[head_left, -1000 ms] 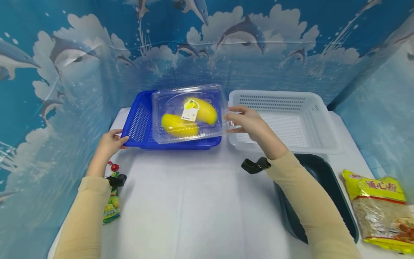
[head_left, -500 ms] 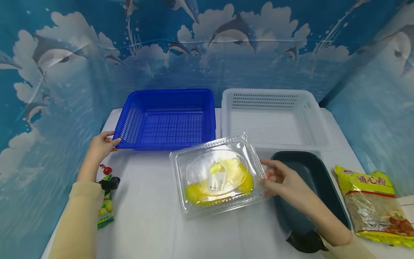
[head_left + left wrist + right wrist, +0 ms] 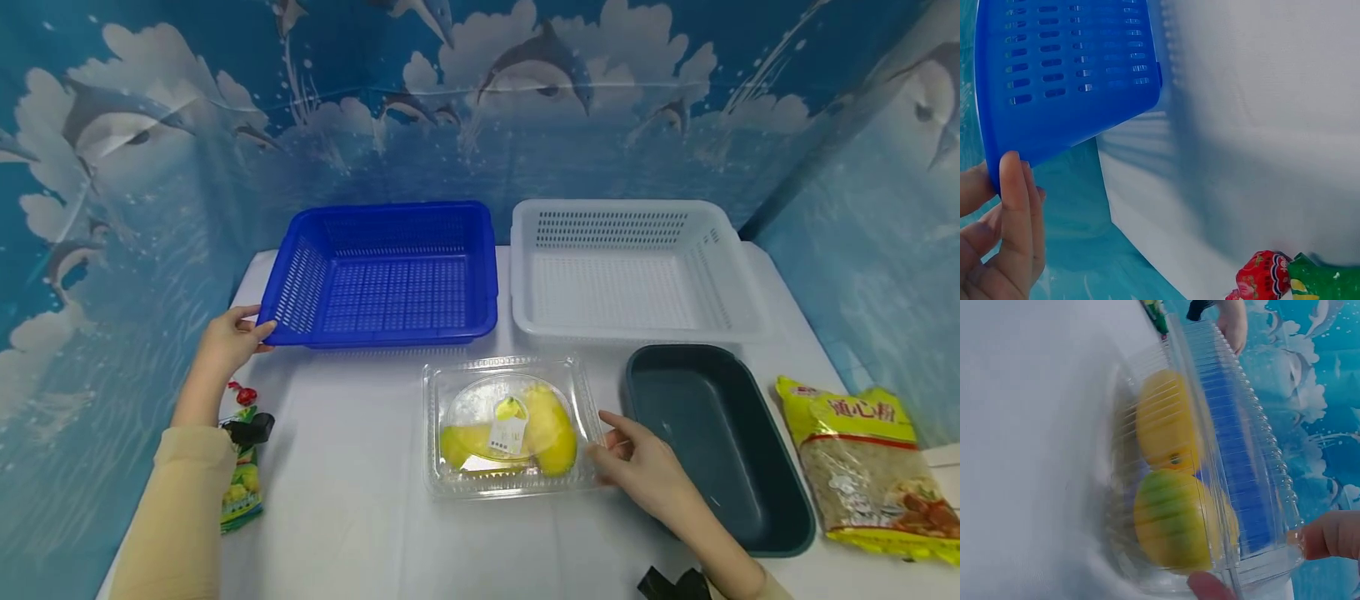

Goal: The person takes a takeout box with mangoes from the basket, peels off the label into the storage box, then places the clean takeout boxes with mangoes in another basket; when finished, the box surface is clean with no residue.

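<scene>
Clear box (image 3: 513, 433) (roomy past left edge (image 3: 430, 433))

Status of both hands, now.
Left hand: holding the blue basket by its rim.
Right hand: holding the clear plastic container by its edge.

Head: high, forward and down across table (image 3: 337, 467); wrist views: close; head, left wrist share blue basket (image 3: 378, 337).

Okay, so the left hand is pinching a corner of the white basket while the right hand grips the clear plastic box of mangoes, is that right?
Not quite: the left hand is pinching a corner of the blue basket, as the head view shows. The right hand does grip the clear plastic box of mangoes.
</scene>
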The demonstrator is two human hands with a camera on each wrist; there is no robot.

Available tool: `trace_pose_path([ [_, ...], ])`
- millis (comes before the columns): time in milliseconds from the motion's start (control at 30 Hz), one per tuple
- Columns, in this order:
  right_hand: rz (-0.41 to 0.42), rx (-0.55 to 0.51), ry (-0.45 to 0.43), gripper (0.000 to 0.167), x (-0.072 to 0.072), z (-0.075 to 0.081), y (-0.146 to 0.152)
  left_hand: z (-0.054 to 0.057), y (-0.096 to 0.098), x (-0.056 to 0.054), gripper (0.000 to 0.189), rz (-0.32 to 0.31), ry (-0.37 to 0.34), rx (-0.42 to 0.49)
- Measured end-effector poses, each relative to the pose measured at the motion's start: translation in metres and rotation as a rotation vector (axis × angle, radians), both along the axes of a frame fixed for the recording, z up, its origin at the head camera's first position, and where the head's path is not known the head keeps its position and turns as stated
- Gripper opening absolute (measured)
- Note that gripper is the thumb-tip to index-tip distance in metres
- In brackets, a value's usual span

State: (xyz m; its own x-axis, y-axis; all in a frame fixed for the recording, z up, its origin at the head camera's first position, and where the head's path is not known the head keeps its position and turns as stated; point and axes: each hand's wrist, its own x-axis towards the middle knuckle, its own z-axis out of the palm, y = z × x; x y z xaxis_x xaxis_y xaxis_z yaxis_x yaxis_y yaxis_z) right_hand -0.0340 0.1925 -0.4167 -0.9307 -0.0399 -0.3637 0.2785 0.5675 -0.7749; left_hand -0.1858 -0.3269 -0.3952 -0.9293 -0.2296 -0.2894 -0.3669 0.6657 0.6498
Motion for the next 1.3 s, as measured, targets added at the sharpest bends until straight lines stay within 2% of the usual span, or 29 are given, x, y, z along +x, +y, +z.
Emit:
trace_pose_path([
  [267, 0.038, 0.133, -0.012, 0.068, -0.004, 0.0, -0.002, -0.001, 0.0, 0.003, 0.066, -0.019, 0.028, -0.013],
  [333, 0.051, 0.138, -0.008, 0.068, -0.004, 0.001, -0.002, -0.001, 0.001, 0.005, 0.065, -0.032, 0.063, -0.05],
  [400, 0.064, 0.135, -0.009, 0.069, -0.006, 0.001, -0.002, 0.0, 0.004, 0.009, 0.063, -0.042, 0.133, -0.104],
  [500, 0.079, 0.132, -0.02, 0.071, -0.007, 0.001, -0.001, 0.006, 0.016, 0.02, 0.057, -0.029, 0.275, -0.184],
  [600, 0.09, 0.139, -0.029, 0.074, -0.008, 0.002, 0.0, 0.012, 0.036, 0.033, 0.049, -0.024, 0.41, -0.196],
  [700, 0.093, 0.145, -0.032, 0.075, -0.009, 0.002, 0.001, 0.01, 0.061, 0.047, 0.04, -0.096, 0.531, -0.177],
  [767, 0.092, 0.147, -0.034, 0.075, -0.009, 0.002, 0.0, 0.003, 0.079, 0.056, 0.036, -0.172, 0.56, -0.151],
  [867, 0.089, 0.151, -0.036, 0.074, -0.008, 0.002, -0.001, -0.013, 0.109, 0.071, 0.034, -0.292, 0.508, -0.069],
  [1000, 0.09, 0.161, -0.035, 0.073, -0.008, 0.002, -0.002, -0.036, 0.145, 0.087, 0.046, -0.403, 0.317, 0.039],
  [1133, 0.096, 0.182, -0.016, 0.072, -0.007, 0.002, -0.002, -0.052, 0.171, 0.094, 0.066, -0.415, 0.158, 0.149],
  [1300, 0.098, 0.197, -0.015, 0.073, -0.006, 0.002, -0.001, -0.061, 0.186, 0.094, 0.078, -0.373, 0.102, 0.307],
])
